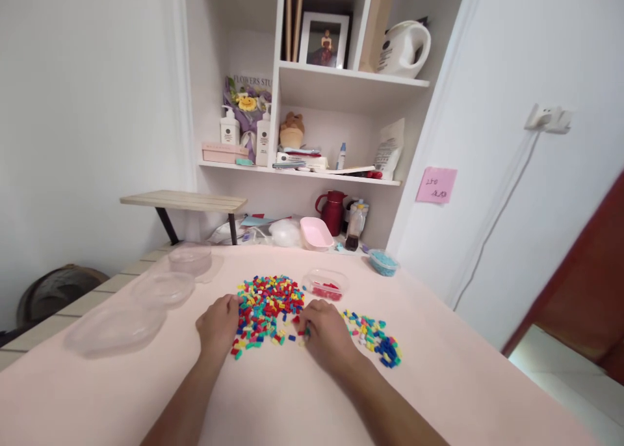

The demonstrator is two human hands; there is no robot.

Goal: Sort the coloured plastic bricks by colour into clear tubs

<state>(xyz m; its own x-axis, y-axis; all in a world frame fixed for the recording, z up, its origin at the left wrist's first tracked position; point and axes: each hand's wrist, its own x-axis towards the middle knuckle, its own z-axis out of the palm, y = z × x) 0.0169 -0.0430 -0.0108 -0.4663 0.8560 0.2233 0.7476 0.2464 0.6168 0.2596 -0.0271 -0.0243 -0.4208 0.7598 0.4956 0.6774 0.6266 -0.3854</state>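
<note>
A heap of small coloured plastic bricks (270, 296) in red, yellow, green and blue lies in the middle of the pink-covered table (273, 400). My left hand (219, 322) rests at the heap's left edge with fingers curled in; what they hold, if anything, is hidden. At the heap's right side, my right hand (324, 332) is closed, palm down, with a red brick and a green one at its fingertips. Right of that hand lies a smaller spread of bricks (373, 332), with blue ones bunched at its near end. Behind it, a clear plastic box (345, 280) contains red bricks.
Clear empty containers (117, 329) line the table's left side. A tub of light-blue pieces (383, 262) stands at the back right. Farther back are a pink tray (316, 233), a red jug (333, 212), a bottle (355, 225) and a small wooden stand (185, 200).
</note>
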